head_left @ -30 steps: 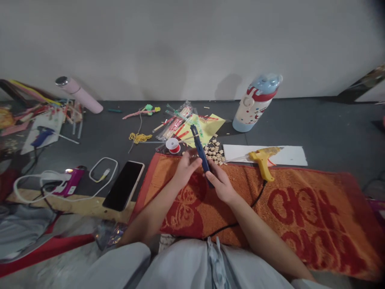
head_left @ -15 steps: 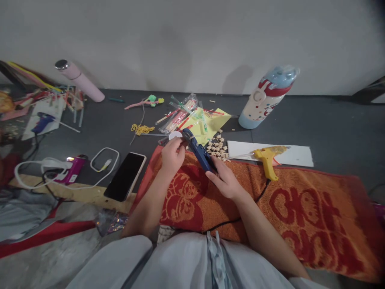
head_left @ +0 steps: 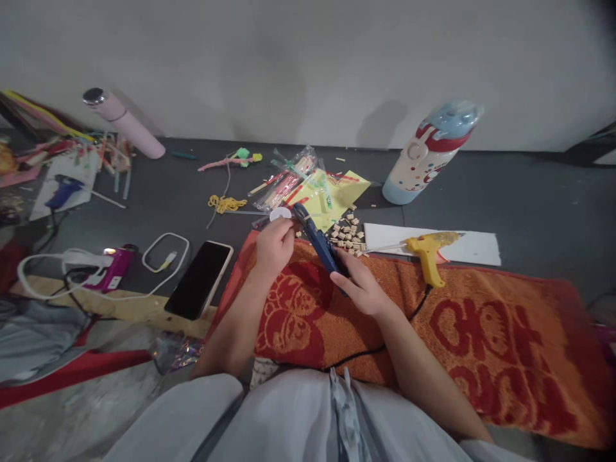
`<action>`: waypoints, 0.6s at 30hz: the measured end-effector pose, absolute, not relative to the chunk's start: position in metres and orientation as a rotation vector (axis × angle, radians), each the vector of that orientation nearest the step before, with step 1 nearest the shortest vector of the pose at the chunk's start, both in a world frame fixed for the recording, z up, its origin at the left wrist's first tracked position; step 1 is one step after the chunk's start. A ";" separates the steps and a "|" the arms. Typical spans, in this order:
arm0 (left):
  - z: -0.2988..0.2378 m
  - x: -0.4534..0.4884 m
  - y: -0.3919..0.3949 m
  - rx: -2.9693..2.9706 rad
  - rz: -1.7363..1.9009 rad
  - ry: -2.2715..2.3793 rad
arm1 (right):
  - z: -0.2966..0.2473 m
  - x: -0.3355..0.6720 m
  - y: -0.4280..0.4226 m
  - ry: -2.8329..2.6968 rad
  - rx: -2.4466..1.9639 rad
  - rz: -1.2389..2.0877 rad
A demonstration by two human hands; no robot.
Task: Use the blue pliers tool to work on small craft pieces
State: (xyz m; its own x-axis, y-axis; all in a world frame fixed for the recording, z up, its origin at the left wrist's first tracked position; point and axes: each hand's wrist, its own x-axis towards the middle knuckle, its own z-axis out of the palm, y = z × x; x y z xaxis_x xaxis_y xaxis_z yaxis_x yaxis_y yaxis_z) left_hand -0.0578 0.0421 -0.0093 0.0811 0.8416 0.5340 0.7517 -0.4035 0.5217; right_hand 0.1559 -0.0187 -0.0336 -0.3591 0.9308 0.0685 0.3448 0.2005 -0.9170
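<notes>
My right hand (head_left: 360, 287) grips the handle end of a dark blue tool (head_left: 317, 239) that slants up and to the left over the orange towel (head_left: 481, 333). My left hand (head_left: 273, 245) is closed at the towel's far left corner, its fingers on a white-topped red wire spool (head_left: 280, 214) right beside the tool's tip. A heap of small wooden beads (head_left: 347, 235) lies just behind the tool.
A yellow glue gun (head_left: 428, 250) rests on white card (head_left: 471, 247). A spotted water bottle (head_left: 428, 157) leans at the wall, a pink flask (head_left: 122, 123) far left. A black phone (head_left: 199, 279), white cable (head_left: 163, 260), purple device (head_left: 111, 273) and yellow paper with packets (head_left: 312, 189) lie around.
The blue tool has tipped from near upright down to the left. My left hand left the tool and reached forward onto the spool, closing on it.
</notes>
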 end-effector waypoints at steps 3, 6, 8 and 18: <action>-0.010 -0.058 0.043 2.219 1.204 1.660 | -0.035 0.156 -0.018 -1.810 -1.195 1.139; -0.010 -0.057 0.043 2.217 1.184 1.682 | -0.037 0.155 -0.017 -1.769 -1.216 1.132; -0.008 -0.054 0.042 2.230 1.223 1.729 | -0.040 0.153 -0.018 -1.708 -1.253 1.130; -0.009 -0.021 0.016 2.004 0.889 1.429 | -0.042 0.145 -0.017 -1.311 -1.117 1.385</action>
State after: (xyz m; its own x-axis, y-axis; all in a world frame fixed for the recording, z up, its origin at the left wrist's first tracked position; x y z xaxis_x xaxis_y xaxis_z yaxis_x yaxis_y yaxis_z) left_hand -0.0207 0.0159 -0.0088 0.2285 0.9502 0.2118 0.6101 -0.3093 0.7294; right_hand 0.1452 -0.0165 -0.0423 -0.1888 0.9816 -0.0294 -0.0239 -0.0345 -0.9991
